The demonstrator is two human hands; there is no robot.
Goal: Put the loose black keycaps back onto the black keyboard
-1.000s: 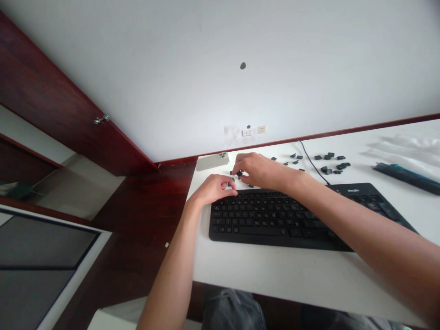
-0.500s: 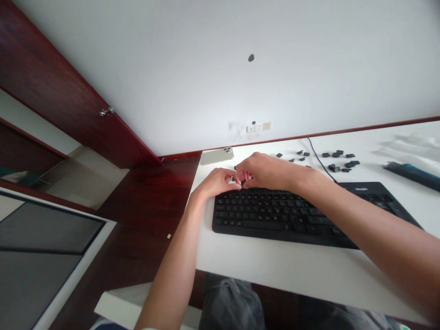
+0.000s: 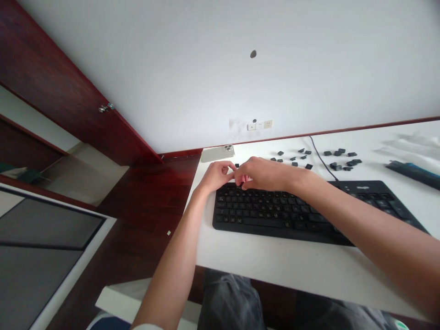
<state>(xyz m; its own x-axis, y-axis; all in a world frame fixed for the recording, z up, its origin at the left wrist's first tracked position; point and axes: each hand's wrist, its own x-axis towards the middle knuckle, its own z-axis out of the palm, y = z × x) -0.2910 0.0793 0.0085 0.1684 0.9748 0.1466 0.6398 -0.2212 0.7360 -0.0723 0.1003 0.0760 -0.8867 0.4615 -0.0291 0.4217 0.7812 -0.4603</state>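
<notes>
A black keyboard [image 3: 264, 222] lies along the white table. My left hand [image 3: 216, 176] is over its upper left corner, thumb and index finger drawn together towards my right hand's fingers. My right hand [image 3: 257, 174] reaches in from the right with curled fingers, thumb low over the top row of keys. The fingertips of both hands come together there, and anything between them is too small or hidden to make out. Just beyond them a loose black keycap [image 3: 237, 165] lies on the table. My right forearm covers part of the keyboard's right half.
Several loose keycaps [image 3: 338, 167] are scattered behind the keyboard, on both sides of its cable [image 3: 319, 158]. A phone [image 3: 217, 154] lies at the table's back left corner. On the right are a long black object [image 3: 412, 173] and crumpled clear plastic [image 3: 409, 146].
My left hand has shifted slightly up and its fingertips have drawn back from the keys. My right hand has moved a little down. The loose keycap beyond my fingers now shows fully.
</notes>
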